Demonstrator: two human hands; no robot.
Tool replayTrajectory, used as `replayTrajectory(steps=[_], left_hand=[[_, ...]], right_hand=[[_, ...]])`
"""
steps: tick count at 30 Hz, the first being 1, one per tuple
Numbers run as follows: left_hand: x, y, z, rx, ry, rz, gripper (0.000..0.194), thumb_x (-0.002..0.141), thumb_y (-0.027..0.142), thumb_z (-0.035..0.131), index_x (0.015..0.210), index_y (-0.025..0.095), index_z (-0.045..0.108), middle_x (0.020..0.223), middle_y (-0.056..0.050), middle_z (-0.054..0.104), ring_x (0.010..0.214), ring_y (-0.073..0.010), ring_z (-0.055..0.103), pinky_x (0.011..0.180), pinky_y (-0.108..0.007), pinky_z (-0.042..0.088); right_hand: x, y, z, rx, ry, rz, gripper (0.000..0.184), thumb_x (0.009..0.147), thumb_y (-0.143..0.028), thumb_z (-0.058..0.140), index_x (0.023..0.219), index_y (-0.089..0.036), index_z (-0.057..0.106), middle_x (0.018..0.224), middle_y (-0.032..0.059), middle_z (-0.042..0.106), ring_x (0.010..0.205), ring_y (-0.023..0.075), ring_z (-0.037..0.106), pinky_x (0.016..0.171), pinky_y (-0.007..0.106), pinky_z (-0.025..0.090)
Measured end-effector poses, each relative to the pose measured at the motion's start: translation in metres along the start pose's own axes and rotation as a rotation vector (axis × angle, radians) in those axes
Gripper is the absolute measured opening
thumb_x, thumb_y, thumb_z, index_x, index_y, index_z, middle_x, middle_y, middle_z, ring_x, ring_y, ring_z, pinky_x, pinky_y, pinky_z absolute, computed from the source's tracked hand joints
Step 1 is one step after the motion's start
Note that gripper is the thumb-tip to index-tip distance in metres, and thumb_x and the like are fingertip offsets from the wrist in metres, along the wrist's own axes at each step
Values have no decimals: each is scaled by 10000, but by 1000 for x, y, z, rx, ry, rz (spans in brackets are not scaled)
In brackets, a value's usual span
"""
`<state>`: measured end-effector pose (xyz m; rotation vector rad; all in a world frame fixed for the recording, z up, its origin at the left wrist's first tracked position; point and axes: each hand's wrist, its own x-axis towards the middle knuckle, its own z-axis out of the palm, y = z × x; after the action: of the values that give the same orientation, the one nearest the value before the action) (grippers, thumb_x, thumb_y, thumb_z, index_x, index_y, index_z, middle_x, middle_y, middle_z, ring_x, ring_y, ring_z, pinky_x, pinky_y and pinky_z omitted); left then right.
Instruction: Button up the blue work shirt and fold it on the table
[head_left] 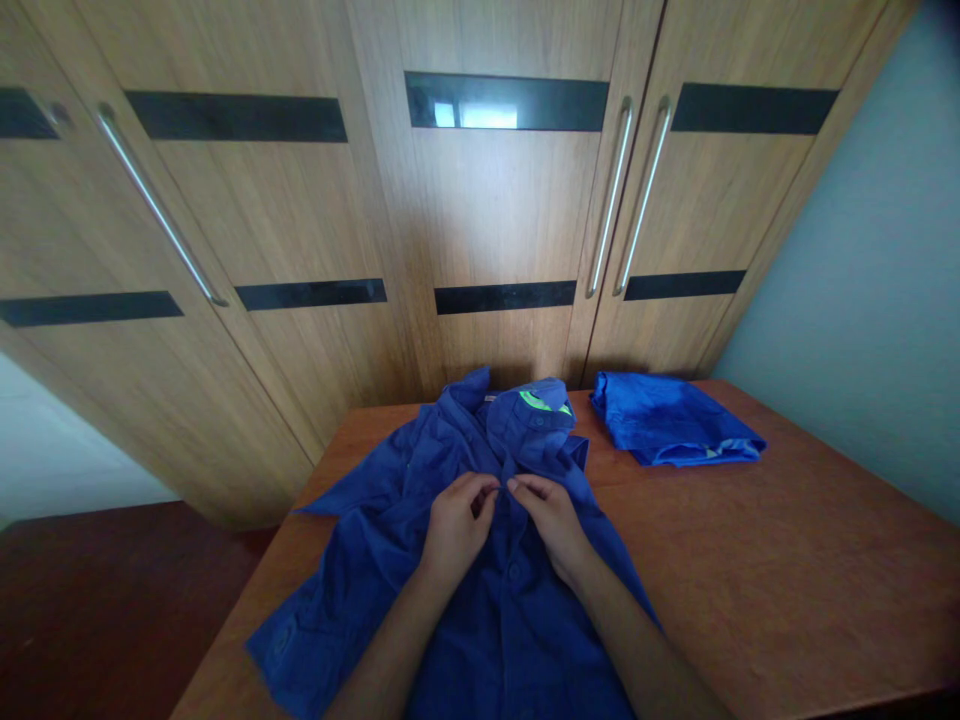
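Both hands met at the front placket of the blue shirt (457, 590), just below its collar. Left hand (455, 525) had its fingertips curled in and pinched on the fabric at the placket edge; right hand (550, 520) did the same from the other side, thumb and forefinger pressed on the cloth. The fingertips of the two hands were almost touching, with only a small gap between them. Whether a button sat between the fingers could not be told, too small and shadowed.

The shirt lay flat, front up, on the wooden table (787, 580), collar pointing away from the person. A button (514, 572) showed on the placket just nearer the person than the grip. The collar (536, 410) stood just beyond the grip, with a green label (541, 402) visible inside it. One sleeve spread out to the left of the grip, toward the table's left edge; the shirt body ran under both forearms toward the near edge.

To the right of the grip and a bit farther away, well apart from the hands, a folded blue garment (671, 418) rested on the same table. Behind the table stood a wooden wardrobe (300, 230) with black strips and long metal handles (611, 195). A pale wall (877, 300) was at the far right.
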<state>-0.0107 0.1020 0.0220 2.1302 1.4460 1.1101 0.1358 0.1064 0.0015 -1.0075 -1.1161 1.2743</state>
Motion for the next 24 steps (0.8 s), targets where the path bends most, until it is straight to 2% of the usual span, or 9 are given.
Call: replayTrajectory(steps=[3,7,11,15,20,24], left_hand=[[1,-2,1,18,3,-26,149,825,169,507,863,203,646,774,-23,644,690,-142,589,667,-250,465],[1,-5,2,0,30,-85,148,787,137,513,825,200,642,764,-18,663,694,-144,609,672,-248,472],[0,-5,5,-98,36,-148,173,751,121,516,825,190,656,765,-19,686,689,-146,629,667,-245,473],[0,-3,5,-240,-7,-193,150,762,162,514,806,174,656,725,-17,674,666,-148,621,633,-238,466],[1,-5,6,-385,-29,-265,222,813,337,533,832,158,662,701,-14,653,636,-148,595,588,-235,450],[1,-9,10,-404,4,-324,208,743,366,630,727,159,625,632,12,603,594,-131,553,532,-211,406]], right_hand=[[0,2,-1,8,2,9,330,708,-476,694,855,-183,721,782,17,684,752,177,584,711,276,441],[-1,1,0,78,-90,51,360,772,-494,614,883,-162,697,696,19,659,618,138,560,597,246,422],[0,1,4,59,-117,56,280,742,-436,649,859,-182,630,640,-4,648,538,117,539,531,221,392],[1,7,4,-84,-90,2,240,758,-418,622,831,-198,558,560,-37,594,471,114,499,469,211,338],[-1,9,2,-350,-28,-157,142,793,-333,548,863,-213,574,537,-46,562,482,139,514,492,232,353],[-5,6,4,-522,-21,-259,126,793,-257,519,874,-224,611,523,-48,539,475,141,510,492,234,347]])
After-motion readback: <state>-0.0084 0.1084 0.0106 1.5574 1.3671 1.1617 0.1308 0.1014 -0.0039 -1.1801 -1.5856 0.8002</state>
